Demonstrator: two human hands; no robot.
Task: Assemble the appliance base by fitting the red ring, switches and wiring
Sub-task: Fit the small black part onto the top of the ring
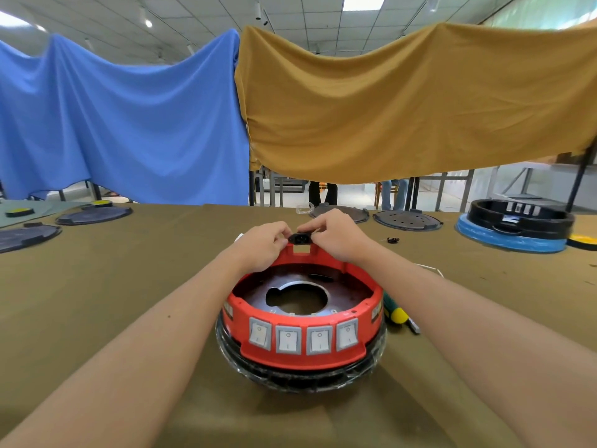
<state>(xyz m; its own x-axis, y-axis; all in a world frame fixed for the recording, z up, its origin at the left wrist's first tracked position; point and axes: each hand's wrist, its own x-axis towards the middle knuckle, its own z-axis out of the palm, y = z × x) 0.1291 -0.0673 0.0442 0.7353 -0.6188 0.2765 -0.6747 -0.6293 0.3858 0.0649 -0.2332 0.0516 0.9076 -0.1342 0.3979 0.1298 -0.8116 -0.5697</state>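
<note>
Head view: nearest the camera, well short of where the hands grip, sits the appliance base [300,376], a round black shell wrapped in glossy clear film, resting on the olive-brown table cloth [97,302]. The red ring [303,357] is seated on top of it, a bright red plastic collar that is taller at the near side. Four grey rocker switches [303,338] stand in a row across its near face, each with pale paddles marked with a circle and a bar. Inside the ring lies a dark brown plate [349,286] with a large round hole in its middle. To the right of the ring, nearer than the grip, a screwdriver [395,313] with a green and yellow handle lies on the cloth.

At the far rim of the ring, just above a square cut-out [301,249], both hands meet. The left hand [265,244] and the right hand [336,234] pinch a small black power socket [299,238] between curled fingertips, one hand on each end, holding it at the top edge of the cut-out.

Right of the grip and slightly beyond, a small black part [393,240] lies alone. Farther off, flat dark discs [407,219] rest on the table on both sides, and another black base on a blue ring [513,227] stands far to the right. Behind hang a blue cloth [113,124] and a mustard cloth [403,101].
</note>
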